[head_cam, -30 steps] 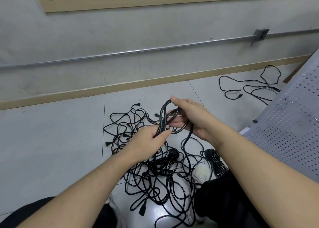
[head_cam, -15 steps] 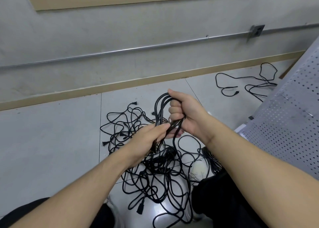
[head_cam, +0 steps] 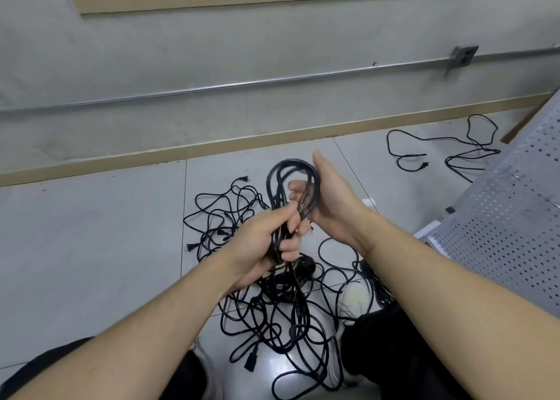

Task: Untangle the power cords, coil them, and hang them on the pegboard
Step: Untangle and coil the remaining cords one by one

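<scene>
A coil of black power cord (head_cam: pixel 283 184) stands as an upright loop between my hands. My left hand (head_cam: pixel 266 245) grips the lower part of the coil, fingers curled round the strands. My right hand (head_cam: pixel 330 199) sits against the loop's right side with its fingers spread and loosely bent behind the strands. Below the hands a tangled pile of black cords (head_cam: pixel 272 302) lies on the grey floor, with plugs sticking out at its edges. The pegboard (head_cam: pixel 512 218), a grey perforated metal panel, leans at the right.
A separate loose black cord (head_cam: pixel 448 154) lies on the floor near the wall at the right. My knees in dark trousers and white shoes (head_cam: pixel 354 302) flank the pile. A wall with a metal conduit and a beige skirting runs behind.
My right hand loosened its fist on the top of the loop and now lies spread against its side. My left hand has closed more firmly round the coil's lower part.
</scene>
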The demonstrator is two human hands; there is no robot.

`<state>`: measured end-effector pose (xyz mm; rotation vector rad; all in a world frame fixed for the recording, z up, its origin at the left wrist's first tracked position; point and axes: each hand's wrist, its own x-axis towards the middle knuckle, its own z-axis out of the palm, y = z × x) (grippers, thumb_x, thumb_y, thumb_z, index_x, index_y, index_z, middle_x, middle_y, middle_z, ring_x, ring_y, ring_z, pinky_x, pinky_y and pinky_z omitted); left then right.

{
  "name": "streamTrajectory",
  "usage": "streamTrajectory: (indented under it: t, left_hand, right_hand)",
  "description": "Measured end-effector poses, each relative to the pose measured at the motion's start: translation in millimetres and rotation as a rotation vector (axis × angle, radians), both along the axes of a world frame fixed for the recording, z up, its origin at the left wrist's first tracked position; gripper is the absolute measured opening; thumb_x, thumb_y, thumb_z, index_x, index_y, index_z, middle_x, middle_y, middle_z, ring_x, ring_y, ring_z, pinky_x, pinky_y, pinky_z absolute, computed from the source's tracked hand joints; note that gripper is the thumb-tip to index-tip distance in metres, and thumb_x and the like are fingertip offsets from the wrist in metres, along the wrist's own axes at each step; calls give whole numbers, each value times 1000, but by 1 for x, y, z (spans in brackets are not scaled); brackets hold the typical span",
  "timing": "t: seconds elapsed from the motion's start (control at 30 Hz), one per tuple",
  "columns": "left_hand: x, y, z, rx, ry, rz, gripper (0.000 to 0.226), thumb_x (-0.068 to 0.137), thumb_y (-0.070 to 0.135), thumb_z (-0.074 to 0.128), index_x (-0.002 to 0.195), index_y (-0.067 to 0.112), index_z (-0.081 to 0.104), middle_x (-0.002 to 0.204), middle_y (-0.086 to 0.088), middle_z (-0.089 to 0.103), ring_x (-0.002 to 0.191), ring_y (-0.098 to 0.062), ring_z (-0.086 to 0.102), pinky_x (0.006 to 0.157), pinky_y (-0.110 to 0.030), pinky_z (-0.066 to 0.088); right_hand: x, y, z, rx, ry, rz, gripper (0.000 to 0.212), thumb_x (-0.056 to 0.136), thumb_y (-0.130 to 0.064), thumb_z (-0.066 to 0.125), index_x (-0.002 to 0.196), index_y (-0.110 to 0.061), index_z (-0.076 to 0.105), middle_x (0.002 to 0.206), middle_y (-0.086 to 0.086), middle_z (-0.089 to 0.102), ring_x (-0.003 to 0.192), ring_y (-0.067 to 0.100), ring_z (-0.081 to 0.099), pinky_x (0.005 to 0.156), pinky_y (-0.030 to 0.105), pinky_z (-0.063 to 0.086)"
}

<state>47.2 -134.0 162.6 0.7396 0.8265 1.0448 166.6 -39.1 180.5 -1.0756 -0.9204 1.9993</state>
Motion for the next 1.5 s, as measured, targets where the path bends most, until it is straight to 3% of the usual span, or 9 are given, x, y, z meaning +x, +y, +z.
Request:
streamTrajectory:
  t: [0.13, 0.23, 0.33, 0.53, 0.67, 1.0, 1.13, 1.3, 1.5]
  left_hand:
    - [-14, 10, 10, 26, -156, 195, 36, 104, 31, 45, 73, 15, 55, 75, 1, 47, 56, -9, 36, 53, -22, 38]
    - [-25, 17, 13, -1, -192, 375, 36, 107, 33, 42, 77, 18, 55, 76, 3, 45, 57, -9, 32, 58, -23, 38]
    - [-39, 21, 14, -36, -119, 592, 32, 107, 34, 46, 80, 20, 55, 72, 6, 44, 55, -8, 35, 57, -23, 39]
    - [-54, 28, 8, -103, 292, 921, 32, 107, 35, 50, 81, 18, 58, 73, 4, 42, 50, -7, 46, 56, -26, 44]
    - [-65, 30, 5, -260, 379, 1055, 29, 105, 37, 50, 82, 22, 60, 88, 0, 47, 88, -26, 49, 84, -39, 44]
    - [-32, 17, -2, -226, 772, 524, 41, 103, 54, 49, 77, 26, 67, 128, -15, 64, 123, -37, 57, 110, -51, 41]
    - [-9, 9, 4, -133, 908, 317, 67, 100, 71, 32, 76, 22, 70, 90, 2, 69, 88, -17, 63, 88, -36, 48]
    - [2, 4, 11, -116, 804, 207, 89, 76, 92, 12, 62, 23, 67, 64, 2, 56, 58, -19, 49, 69, -36, 45]
    - [-9, 5, -8, -40, 926, 42, 57, 90, 62, 58, 48, 25, 46, 48, 13, 38, 52, -15, 40, 72, -38, 38]
  right_hand:
    - [-3, -12, -11, 26, -139, 334, 57, 108, -55, 13, 115, -17, 55, 70, 3, 66, 59, 17, 61, 63, 30, 48]
    - [-10, -22, -20, 162, -370, 610, 50, 108, -49, 21, 113, -16, 57, 76, 4, 72, 72, 22, 67, 82, 38, 54]
    - [-9, -28, -21, 212, -508, 771, 53, 107, -55, 29, 104, -13, 61, 61, -2, 53, 52, 15, 53, 67, 33, 55]
    - [-2, -21, -15, 480, -785, 614, 49, 97, -62, 50, 68, -22, 56, 64, -2, 47, 54, 16, 44, 54, 24, 41]
    - [1, -18, -12, 201, -471, 458, 38, 93, -47, 68, 72, -21, 49, 56, -4, 48, 53, 16, 47, 68, 34, 55]
    - [1, -23, -4, 667, -344, 89, 26, 101, -29, 62, 76, -24, 58, 57, -13, 45, 51, 7, 37, 48, 19, 31]
    - [7, -16, 1, 650, -361, 42, 21, 96, -30, 69, 76, -25, 66, 56, -15, 46, 51, 3, 39, 50, 14, 32]
    - [7, -11, 3, 599, -334, 33, 23, 94, -30, 72, 81, -12, 67, 60, -10, 42, 50, 4, 36, 48, 16, 31]
    - [8, -5, 4, 516, -447, 70, 46, 83, -34, 82, 62, -22, 44, 49, -12, 37, 45, 8, 30, 44, 20, 26]
